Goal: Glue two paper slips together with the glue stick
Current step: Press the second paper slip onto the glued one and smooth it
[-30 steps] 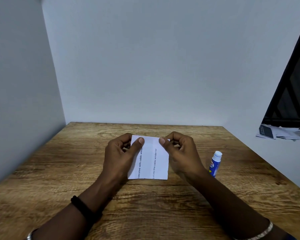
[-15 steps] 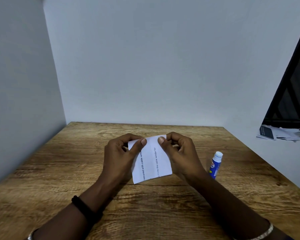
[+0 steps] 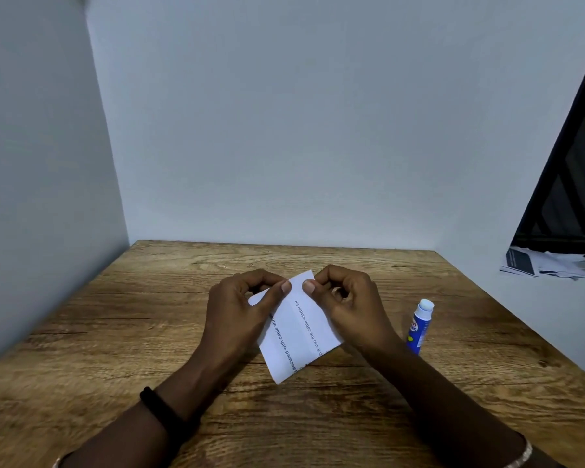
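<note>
**Wooden table (image 3: 115, 332): paper (image 3: 298, 336) pinched in both hands, glue stick (image 3: 419, 329) standing aside**

Left hand (image 3: 240, 312) and right hand (image 3: 348, 305) sit close together, with the thumb tips almost meeting at the paper's 12 o'clock edge. Each hand pinches the paper between thumb and curled fingers. The printed paper is tilted, its lowest corner pointing toward 6 o'clock. At 3 o'clock from the right hand, near it but apart, the blue glue stick stands upright with its white cap on, and neither hand touches it.

By count there are two hands, one glue stick and one white shape of paper. I cannot tell whether that shape is two overlapped slips or a single sheet. A faint lengthwise line could be a seam or a fold. If it is a seam, the joining looks done and only pressing remains. If it is a fold, I judge all the gluing is yet to do. At 2 o'clock, beyond the table, lies one loose pile of papers (image 3: 541, 265).
</note>
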